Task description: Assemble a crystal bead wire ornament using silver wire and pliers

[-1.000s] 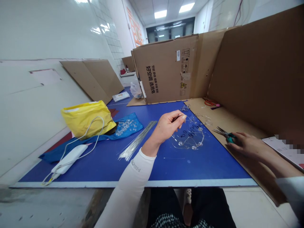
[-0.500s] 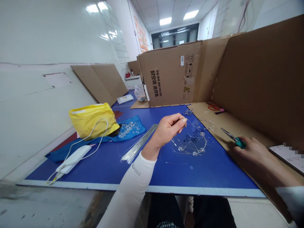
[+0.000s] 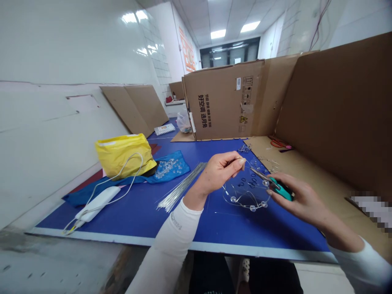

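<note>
My left hand (image 3: 225, 171) pinches the end of a thin wire between thumb and fingertips above the blue table. From it hangs a curved wire loop strung with clear beads (image 3: 252, 208), its lower part just over the tabletop. My right hand (image 3: 295, 198) is closed around green-handled pliers (image 3: 280, 188). Their narrow metal jaws point left and reach the wire close to my left fingertips; whether they grip it I cannot tell. Left of my left forearm lies a bundle of straight silver wires (image 3: 180, 188). Loose clear beads (image 3: 171, 167) rest on a blue cloth.
A yellow bag (image 3: 125, 155) and a white power strip (image 3: 97, 206) with its cord lie at left. Cardboard walls (image 3: 226, 106) stand at the back and right. Red-handled scissors (image 3: 278, 143) rest on flat cardboard, near small wire pieces (image 3: 245, 148).
My right hand has moved left with the pliers, from over the cardboard to the wire by my left hand. My left hand still pinches the wire. The view has shifted slightly.
</note>
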Tool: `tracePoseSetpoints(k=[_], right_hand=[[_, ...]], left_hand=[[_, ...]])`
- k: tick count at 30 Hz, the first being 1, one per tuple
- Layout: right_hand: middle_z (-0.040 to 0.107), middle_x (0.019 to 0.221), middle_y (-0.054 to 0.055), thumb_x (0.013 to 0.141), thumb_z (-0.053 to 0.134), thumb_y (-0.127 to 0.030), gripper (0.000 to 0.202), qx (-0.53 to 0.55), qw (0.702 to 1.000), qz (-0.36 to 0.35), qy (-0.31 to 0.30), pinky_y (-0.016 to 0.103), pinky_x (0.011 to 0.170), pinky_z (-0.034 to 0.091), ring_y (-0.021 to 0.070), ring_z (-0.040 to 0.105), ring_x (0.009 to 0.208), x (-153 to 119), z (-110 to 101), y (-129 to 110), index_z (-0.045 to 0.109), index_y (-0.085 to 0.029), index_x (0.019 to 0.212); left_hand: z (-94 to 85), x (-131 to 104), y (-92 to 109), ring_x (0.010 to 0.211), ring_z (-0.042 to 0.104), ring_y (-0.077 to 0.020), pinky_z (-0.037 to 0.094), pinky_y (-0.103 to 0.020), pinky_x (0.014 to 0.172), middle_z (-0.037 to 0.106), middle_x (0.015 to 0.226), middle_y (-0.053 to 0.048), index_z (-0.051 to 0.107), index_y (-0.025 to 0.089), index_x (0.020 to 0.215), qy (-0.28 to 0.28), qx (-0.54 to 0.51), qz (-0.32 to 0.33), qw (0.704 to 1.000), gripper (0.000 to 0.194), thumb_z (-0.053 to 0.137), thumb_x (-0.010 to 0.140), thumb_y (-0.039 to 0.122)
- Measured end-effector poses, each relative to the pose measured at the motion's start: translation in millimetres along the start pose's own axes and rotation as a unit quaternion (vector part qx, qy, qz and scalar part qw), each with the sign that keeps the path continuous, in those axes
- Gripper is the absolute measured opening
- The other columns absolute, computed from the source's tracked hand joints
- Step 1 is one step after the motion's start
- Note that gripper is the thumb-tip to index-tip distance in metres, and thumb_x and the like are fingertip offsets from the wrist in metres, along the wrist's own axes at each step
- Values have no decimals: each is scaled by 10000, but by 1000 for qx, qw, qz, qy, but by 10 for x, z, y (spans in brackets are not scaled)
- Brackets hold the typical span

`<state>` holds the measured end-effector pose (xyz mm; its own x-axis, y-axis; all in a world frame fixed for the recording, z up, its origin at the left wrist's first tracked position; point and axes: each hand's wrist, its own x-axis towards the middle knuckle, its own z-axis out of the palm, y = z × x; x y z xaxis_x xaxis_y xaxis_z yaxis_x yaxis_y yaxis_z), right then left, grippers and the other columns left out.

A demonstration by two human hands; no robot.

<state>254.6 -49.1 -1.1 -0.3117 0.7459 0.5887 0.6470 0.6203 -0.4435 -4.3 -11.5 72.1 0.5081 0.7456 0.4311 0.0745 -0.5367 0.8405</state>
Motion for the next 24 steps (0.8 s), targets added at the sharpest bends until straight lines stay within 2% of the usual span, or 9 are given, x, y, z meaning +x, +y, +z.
tracePoseSetpoints(k=[5,11,24], right_hand=[[746,1098,84,928,626,-335,232,-19,999,-43,-6,351,776,595,247,730,959,34,45,-88,640,-263,1148],[741,1077,76,922,631,-324,216,-26,999,-43,-6,357,767,585,251,725,948,55,14,-119,639,-267,1130],[720,1051,59,950,619,-294,207,-35,996,-77,3,294,731,550,206,710,895,36,8,-87,603,-261,1155]], left_hand=[[-14,-2,13,541,409,-73,355,-233,519,476,622,44,560,193,750,5,-7,9,1000,381,551,970,504],[-15,-5,24,563,414,-84,357,-236,527,476,627,36,540,197,737,-2,12,-1,1000,388,532,976,503],[0,19,-42,540,409,-60,343,-205,521,482,620,55,552,176,752,-12,-8,28,999,375,571,971,479]])
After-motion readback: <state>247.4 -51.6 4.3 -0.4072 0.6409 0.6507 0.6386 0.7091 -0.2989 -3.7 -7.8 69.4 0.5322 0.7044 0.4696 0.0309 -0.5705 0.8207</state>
